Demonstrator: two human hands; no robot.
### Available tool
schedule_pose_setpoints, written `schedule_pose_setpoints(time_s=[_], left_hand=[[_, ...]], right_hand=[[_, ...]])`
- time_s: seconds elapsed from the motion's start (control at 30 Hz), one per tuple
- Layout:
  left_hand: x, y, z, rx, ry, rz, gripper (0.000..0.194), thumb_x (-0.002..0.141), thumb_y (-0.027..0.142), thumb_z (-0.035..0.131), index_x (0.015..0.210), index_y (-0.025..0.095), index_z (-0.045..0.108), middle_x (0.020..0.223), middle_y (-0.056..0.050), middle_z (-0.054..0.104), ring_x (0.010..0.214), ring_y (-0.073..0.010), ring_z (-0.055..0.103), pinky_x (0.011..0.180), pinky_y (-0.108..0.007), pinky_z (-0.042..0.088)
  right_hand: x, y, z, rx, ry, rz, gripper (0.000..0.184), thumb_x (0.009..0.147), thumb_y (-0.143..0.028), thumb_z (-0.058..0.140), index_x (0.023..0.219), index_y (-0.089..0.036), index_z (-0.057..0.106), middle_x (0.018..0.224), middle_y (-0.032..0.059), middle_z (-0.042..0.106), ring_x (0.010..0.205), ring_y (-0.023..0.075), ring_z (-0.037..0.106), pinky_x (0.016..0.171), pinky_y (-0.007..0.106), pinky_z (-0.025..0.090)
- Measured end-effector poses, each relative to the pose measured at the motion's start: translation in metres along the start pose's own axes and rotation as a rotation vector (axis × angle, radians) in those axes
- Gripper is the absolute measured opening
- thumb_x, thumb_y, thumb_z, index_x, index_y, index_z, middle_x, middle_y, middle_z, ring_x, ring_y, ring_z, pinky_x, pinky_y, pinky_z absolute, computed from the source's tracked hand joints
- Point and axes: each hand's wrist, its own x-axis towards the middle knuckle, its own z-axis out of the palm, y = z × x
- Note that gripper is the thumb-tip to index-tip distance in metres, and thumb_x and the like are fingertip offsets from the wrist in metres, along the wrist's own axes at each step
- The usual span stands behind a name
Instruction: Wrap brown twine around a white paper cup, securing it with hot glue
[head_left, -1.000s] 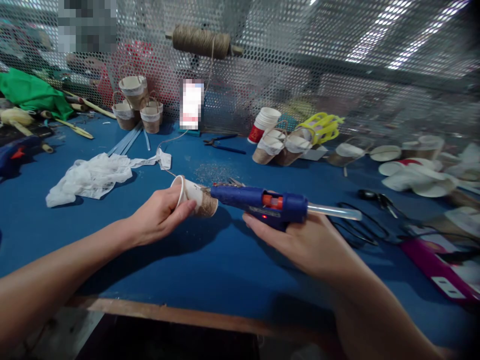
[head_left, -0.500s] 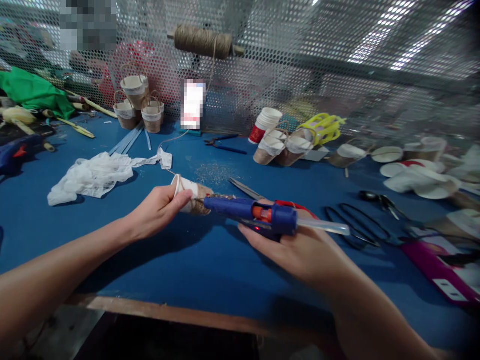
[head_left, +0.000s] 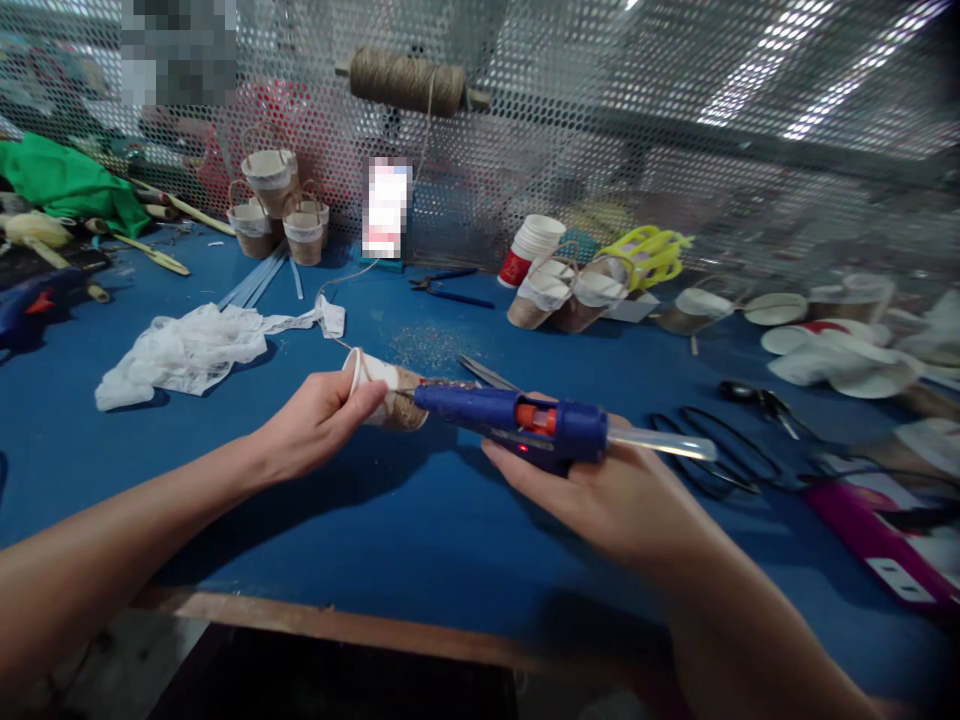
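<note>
My left hand (head_left: 319, 420) grips a small paper cup (head_left: 382, 388) lying on its side, its lower part wrapped in brown twine. A blue glue gun (head_left: 517, 420) with an orange trigger and a clear glue stick out the back is held in my right hand (head_left: 615, 490). Its nozzle touches the twine-wrapped side of the cup. A thin twine strand runs from the cup back toward the twine spool (head_left: 409, 82) on the mesh wall. Both hands hover just above the blue table (head_left: 420, 530).
Scissors (head_left: 487, 375) lie just behind the gun; black scissors (head_left: 705, 450) sit to the right. White crumpled plastic (head_left: 184, 350) lies left. Finished twine cups (head_left: 274, 200) and more cups (head_left: 555, 285) stand at the back. A pink tool (head_left: 877, 535) and paper plates (head_left: 832, 350) crowd the right.
The glue gun drew back toward me and left, then shifted slightly right again, its nozzle staying on the cup. The cup has turned a little in my left hand.
</note>
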Motion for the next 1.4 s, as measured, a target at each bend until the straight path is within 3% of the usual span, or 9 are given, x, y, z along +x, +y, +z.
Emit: schedule_pose_setpoints(time_s=[0.47, 0.67, 1.23, 1.4], left_hand=[[0.0004, 0.003, 0.0011, -0.118, -0.018, 0.04, 0.038, 0.089, 0.033, 0.033, 0.1, 0.014, 0.063, 0.091, -0.006, 0.068, 0.075, -0.0155, 0.059, 0.068, -0.024, 0.047], [0.0009, 0.0035, 0.0018, -0.169, -0.031, -0.003, 0.039, 0.089, 0.034, 0.034, 0.101, 0.013, 0.064, 0.093, -0.005, 0.068, 0.078, -0.0158, 0.06, 0.072, -0.025, 0.046], [0.0024, -0.0002, 0.0038, -0.314, -0.047, -0.092, 0.038, 0.088, 0.036, 0.036, 0.102, 0.013, 0.063, 0.093, -0.007, 0.068, 0.075, -0.014, 0.06, 0.069, -0.024, 0.047], [0.0025, -0.0021, 0.0035, -0.296, -0.043, -0.097, 0.04, 0.087, 0.038, 0.036, 0.099, 0.012, 0.064, 0.091, -0.007, 0.069, 0.076, -0.0146, 0.06, 0.071, -0.026, 0.046]], right_hand=[[-0.0024, -0.0039, -0.0003, 0.124, -0.056, 0.06, 0.015, 0.075, -0.022, 0.047, 0.065, -0.022, 0.058, 0.053, 0.0004, 0.055, 0.043, 0.013, 0.049, 0.042, 0.027, 0.039], [-0.0038, -0.0019, 0.0027, 0.134, -0.032, 0.099, 0.014, 0.074, -0.026, 0.049, 0.062, -0.021, 0.051, 0.055, 0.0008, 0.055, 0.047, 0.0144, 0.051, 0.046, 0.029, 0.041], [-0.0078, 0.0008, 0.0036, 0.117, -0.055, 0.02, 0.013, 0.078, -0.024, 0.047, 0.066, -0.022, 0.049, 0.053, -0.0023, 0.052, 0.045, 0.0113, 0.047, 0.041, 0.023, 0.04], [-0.0088, 0.0022, 0.0049, 0.103, -0.042, 0.013, 0.009, 0.078, -0.026, 0.051, 0.071, -0.021, 0.053, 0.06, -0.0006, 0.059, 0.05, 0.0125, 0.053, 0.043, 0.023, 0.042]])
